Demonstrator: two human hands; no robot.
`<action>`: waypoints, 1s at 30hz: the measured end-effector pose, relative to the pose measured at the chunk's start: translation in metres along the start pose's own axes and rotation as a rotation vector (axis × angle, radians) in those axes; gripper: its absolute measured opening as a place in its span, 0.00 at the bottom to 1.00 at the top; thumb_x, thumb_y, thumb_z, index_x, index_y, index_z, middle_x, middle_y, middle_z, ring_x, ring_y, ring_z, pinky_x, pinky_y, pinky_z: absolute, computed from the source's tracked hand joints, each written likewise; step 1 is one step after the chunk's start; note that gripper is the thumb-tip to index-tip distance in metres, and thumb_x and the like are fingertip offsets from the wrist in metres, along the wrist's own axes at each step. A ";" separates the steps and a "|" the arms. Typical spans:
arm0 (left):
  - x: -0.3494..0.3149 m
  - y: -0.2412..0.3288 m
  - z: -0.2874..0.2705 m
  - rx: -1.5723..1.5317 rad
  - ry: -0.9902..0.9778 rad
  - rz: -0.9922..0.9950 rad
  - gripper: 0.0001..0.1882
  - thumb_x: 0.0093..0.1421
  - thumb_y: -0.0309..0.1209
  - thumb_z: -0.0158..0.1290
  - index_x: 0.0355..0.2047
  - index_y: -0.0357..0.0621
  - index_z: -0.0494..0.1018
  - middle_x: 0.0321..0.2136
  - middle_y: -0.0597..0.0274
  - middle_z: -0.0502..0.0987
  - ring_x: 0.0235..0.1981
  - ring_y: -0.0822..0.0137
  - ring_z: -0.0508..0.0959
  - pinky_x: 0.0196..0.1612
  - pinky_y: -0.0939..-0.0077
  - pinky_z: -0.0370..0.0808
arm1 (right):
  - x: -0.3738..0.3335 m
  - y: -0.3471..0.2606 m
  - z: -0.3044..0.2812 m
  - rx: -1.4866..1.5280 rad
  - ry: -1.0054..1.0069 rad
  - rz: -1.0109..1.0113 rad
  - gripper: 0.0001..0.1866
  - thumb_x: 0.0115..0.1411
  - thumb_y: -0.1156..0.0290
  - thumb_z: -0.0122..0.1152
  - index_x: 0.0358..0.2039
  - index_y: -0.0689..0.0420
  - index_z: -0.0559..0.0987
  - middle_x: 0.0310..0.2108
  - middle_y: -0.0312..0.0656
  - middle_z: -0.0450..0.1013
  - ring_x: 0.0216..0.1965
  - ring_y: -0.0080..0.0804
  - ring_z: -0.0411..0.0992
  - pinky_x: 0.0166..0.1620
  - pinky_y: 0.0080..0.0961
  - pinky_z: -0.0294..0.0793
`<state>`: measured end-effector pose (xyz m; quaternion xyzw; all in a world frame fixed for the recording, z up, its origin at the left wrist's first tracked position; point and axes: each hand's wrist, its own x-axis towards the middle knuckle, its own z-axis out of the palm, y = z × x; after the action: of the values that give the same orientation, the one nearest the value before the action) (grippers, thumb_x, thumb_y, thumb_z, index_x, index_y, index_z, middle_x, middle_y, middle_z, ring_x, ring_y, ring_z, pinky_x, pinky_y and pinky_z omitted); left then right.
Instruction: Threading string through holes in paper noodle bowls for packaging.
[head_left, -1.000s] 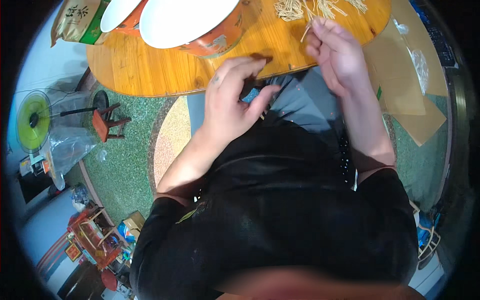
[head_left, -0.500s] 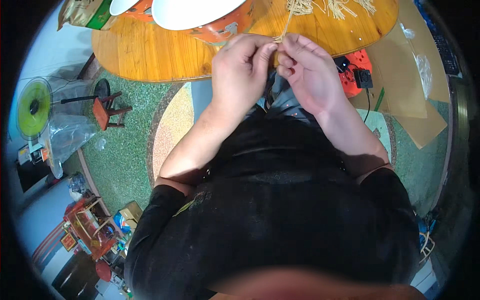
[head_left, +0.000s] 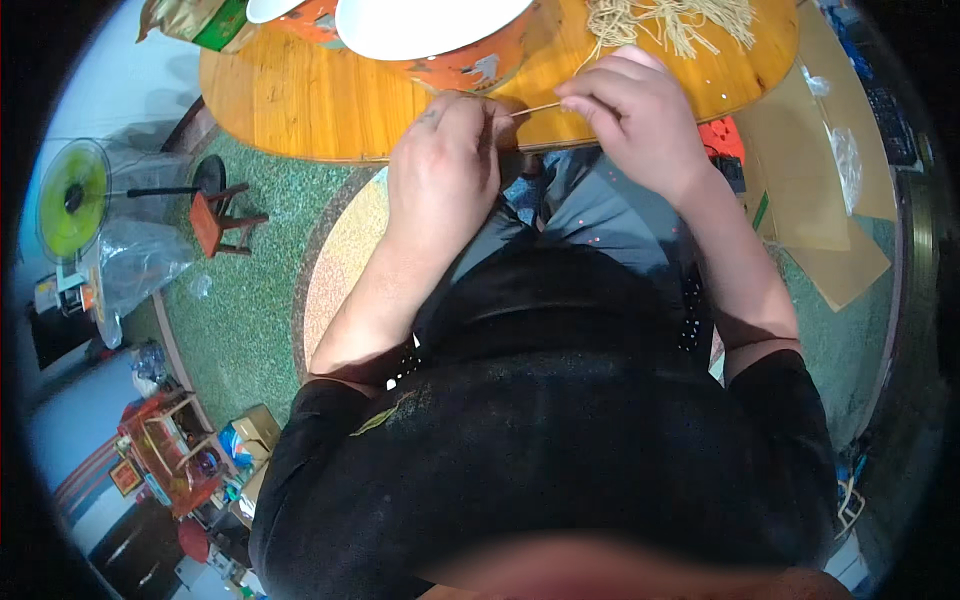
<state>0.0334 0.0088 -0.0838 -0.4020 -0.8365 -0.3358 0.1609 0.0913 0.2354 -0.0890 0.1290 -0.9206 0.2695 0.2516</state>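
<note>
A thin beige cord (head_left: 536, 108) stretches nearly level between my two hands, just above the near edge of the wooden table (head_left: 310, 110). My left hand (head_left: 442, 160) is closed around its left end, with the fingertips turned inward and partly hidden. Between thumb and forefinger, my right hand (head_left: 645, 125) pinches the other end. Past my right hand lie several loose bundles of similar beige cords (head_left: 690, 25) on the tabletop.
At the table's far side stand a large orange patterned tub (head_left: 470, 70) with a white top and a smaller one. A green-and-brown bag (head_left: 205, 22) lies left of them. On the floor are a small red stool (head_left: 208, 225), a fan (head_left: 75, 200) and flattened cardboard (head_left: 800, 190).
My hands were together at the cord; now they are apart, the right moved right and the left slightly left and down. The cord, which ran up toward the bundles, now spans between them.
</note>
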 end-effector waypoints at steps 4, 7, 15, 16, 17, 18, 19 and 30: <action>-0.009 0.001 -0.018 -0.018 -0.042 0.040 0.04 0.61 0.25 0.60 0.32 0.39 0.76 0.29 0.52 0.78 0.32 0.48 0.81 0.34 0.57 0.77 | 0.007 -0.044 0.008 -0.095 0.069 -0.221 0.15 0.52 0.65 0.73 0.41 0.49 0.84 0.38 0.33 0.80 0.51 0.37 0.77 0.60 0.50 0.68; -0.012 0.006 -0.029 -0.120 -0.049 0.003 0.04 0.61 0.25 0.60 0.32 0.39 0.76 0.28 0.53 0.78 0.31 0.48 0.80 0.33 0.58 0.77 | 0.006 -0.049 0.026 0.026 0.124 -0.244 0.13 0.51 0.68 0.74 0.38 0.50 0.83 0.36 0.36 0.80 0.46 0.38 0.78 0.56 0.45 0.73; -0.015 -0.002 -0.048 -0.186 -0.171 -0.121 0.04 0.61 0.25 0.61 0.34 0.38 0.77 0.30 0.52 0.79 0.35 0.48 0.81 0.38 0.61 0.78 | 0.007 -0.074 0.028 0.163 0.088 -0.113 0.08 0.52 0.73 0.71 0.32 0.52 0.81 0.30 0.38 0.77 0.36 0.41 0.77 0.42 0.39 0.76; -0.015 -0.004 -0.047 -0.146 -0.193 -0.124 0.04 0.62 0.25 0.61 0.34 0.38 0.77 0.30 0.52 0.79 0.36 0.48 0.81 0.39 0.61 0.78 | 0.009 -0.074 0.028 0.161 0.087 -0.113 0.08 0.52 0.73 0.71 0.32 0.52 0.81 0.30 0.38 0.77 0.36 0.41 0.77 0.42 0.39 0.76; -0.015 -0.004 -0.048 -0.150 -0.192 -0.124 0.04 0.62 0.25 0.61 0.34 0.38 0.77 0.30 0.52 0.79 0.36 0.48 0.81 0.39 0.61 0.78 | 0.011 -0.072 0.028 0.149 0.089 -0.147 0.07 0.52 0.73 0.71 0.32 0.52 0.80 0.30 0.37 0.77 0.35 0.41 0.77 0.42 0.38 0.76; -0.015 -0.005 -0.046 -0.180 -0.199 -0.144 0.03 0.62 0.25 0.60 0.34 0.38 0.77 0.30 0.52 0.79 0.36 0.48 0.81 0.39 0.61 0.78 | 0.011 -0.070 0.028 0.136 0.088 -0.181 0.07 0.52 0.73 0.70 0.32 0.52 0.80 0.29 0.37 0.76 0.34 0.42 0.76 0.41 0.38 0.76; -0.015 -0.006 -0.045 -0.211 -0.206 -0.165 0.03 0.62 0.24 0.60 0.34 0.38 0.77 0.31 0.51 0.79 0.36 0.48 0.81 0.39 0.61 0.78 | 0.012 -0.070 0.027 0.133 0.084 -0.180 0.07 0.52 0.73 0.70 0.32 0.52 0.80 0.29 0.37 0.76 0.34 0.42 0.76 0.41 0.38 0.76; 0.042 -0.037 -0.072 0.138 0.236 0.401 0.20 0.51 0.27 0.70 0.45 0.41 0.80 0.43 0.55 0.80 0.47 0.53 0.80 0.53 0.64 0.74 | 0.023 -0.069 0.024 0.666 0.153 0.490 0.06 0.64 0.72 0.66 0.36 0.61 0.83 0.32 0.35 0.80 0.33 0.20 0.77 0.39 0.19 0.76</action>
<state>-0.0220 -0.0334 -0.0250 -0.5059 -0.7363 -0.2838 0.3483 0.0885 0.1627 -0.0645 -0.0401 -0.7652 0.6131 0.1923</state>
